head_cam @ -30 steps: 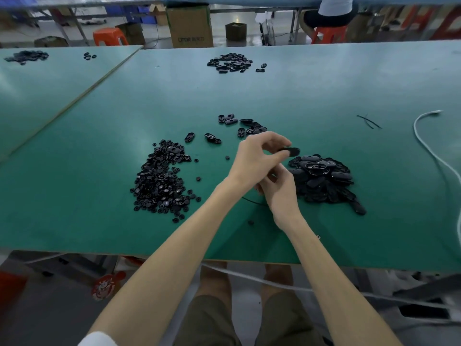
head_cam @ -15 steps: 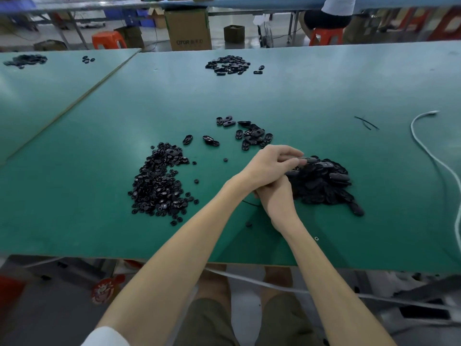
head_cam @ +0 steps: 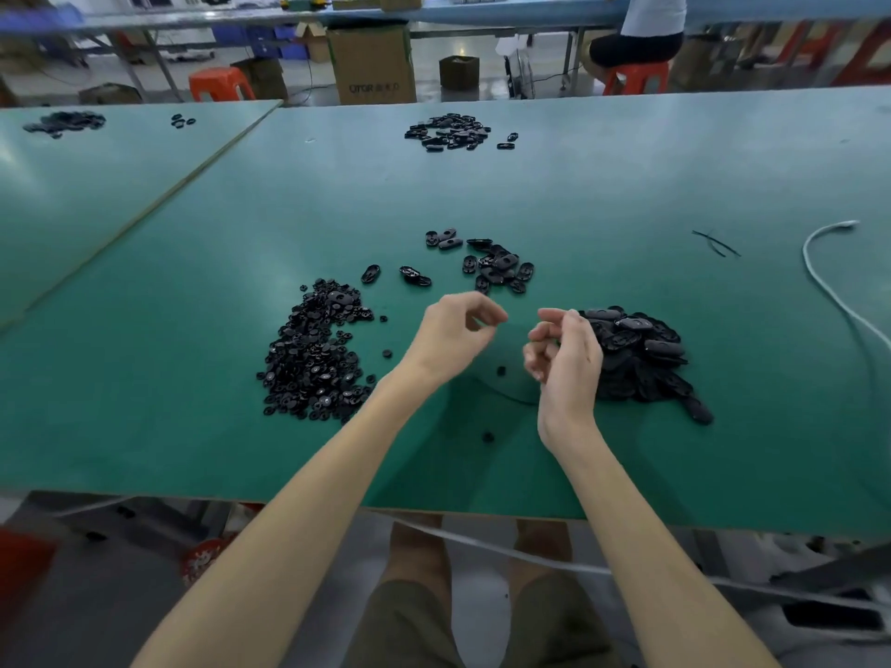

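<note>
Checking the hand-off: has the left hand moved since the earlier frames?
Yes. The left hand has drawn leftward, away from the pile of black oval parts and the right hand.

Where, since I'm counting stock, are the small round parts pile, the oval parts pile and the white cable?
small round parts pile (head_cam: 313,351): head view, pile's middle.
oval parts pile (head_cam: 646,351): head view, pile's middle.
white cable (head_cam: 806,255): head view, its left bend.
</note>
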### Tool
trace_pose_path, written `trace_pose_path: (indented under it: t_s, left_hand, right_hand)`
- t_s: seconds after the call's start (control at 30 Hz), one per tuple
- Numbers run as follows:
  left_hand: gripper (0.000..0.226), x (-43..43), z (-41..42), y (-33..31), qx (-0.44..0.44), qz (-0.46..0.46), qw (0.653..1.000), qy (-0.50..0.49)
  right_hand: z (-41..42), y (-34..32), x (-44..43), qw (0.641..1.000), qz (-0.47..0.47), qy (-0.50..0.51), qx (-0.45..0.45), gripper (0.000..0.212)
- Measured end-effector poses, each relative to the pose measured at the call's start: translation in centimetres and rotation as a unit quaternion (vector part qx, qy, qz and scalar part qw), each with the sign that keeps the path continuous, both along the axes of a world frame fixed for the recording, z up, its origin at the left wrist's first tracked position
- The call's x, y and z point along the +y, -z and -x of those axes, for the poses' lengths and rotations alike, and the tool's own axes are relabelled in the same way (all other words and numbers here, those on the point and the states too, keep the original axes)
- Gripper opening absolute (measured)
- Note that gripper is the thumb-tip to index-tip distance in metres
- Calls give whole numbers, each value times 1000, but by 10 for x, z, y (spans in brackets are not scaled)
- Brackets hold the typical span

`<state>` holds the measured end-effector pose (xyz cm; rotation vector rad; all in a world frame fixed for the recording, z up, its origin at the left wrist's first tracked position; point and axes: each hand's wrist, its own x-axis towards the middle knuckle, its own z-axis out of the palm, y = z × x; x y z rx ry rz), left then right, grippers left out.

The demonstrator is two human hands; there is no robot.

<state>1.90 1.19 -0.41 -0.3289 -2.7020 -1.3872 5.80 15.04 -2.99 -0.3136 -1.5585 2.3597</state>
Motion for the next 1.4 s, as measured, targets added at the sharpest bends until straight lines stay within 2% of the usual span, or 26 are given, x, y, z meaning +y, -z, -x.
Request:
trace_pose_path:
  t_s: [0.1,0.2,0.33,0.43,0.53,0.67,0.83,0.87,0.97,1.07,1.23,1.4]
  left_hand:
    - [26,-9,-2,9,18,48,998,-26]
    - [42,-12,9,9,43,99,992,-59]
    - [67,-4,30,8,28,256,966,0]
    - [68,2,41,10,10,342,939,41]
    - [54,5,42,12,35,353,935,18]
    - [29,3,32,13,142,332,932,-11]
    - [20,-6,15,17,160,281,946,-29]
    - [20,-8,12,16,154,236,959,-30]
    - [16,-13,-1,6,58,25,998,-31]
    - [19,-24,-12,-1,4,-79,997,1]
    - [24,-39,-29,-5,-11,-107,994,15]
    - [18,-47,-35,-6,-13,-100,995,7]
  right_hand:
    - [0,-1,-1,1000,-1,-9,-1,34]
    - [-1,-1,-2,1000,-15,-16,-1,36]
    - [-2,-2,-4,998,-52,-29,2,38]
    - [-3,-2,-4,997,-65,-34,-1,38]
    - [-2,-1,-3,996,-74,-39,-4,37]
    - [-1,1,-2,995,-86,-42,-6,33]
    - [0,3,-1,994,-97,-39,-9,24]
    - [0,3,-1,994,-100,-39,-7,19]
    - [0,4,-1,990,-133,-43,-3,5]
    - [-1,6,-1,984,-166,-70,9,18]
    - [-2,5,-3,971,-204,-121,15,10]
    - [-4,4,-2,966,-206,-157,25,7]
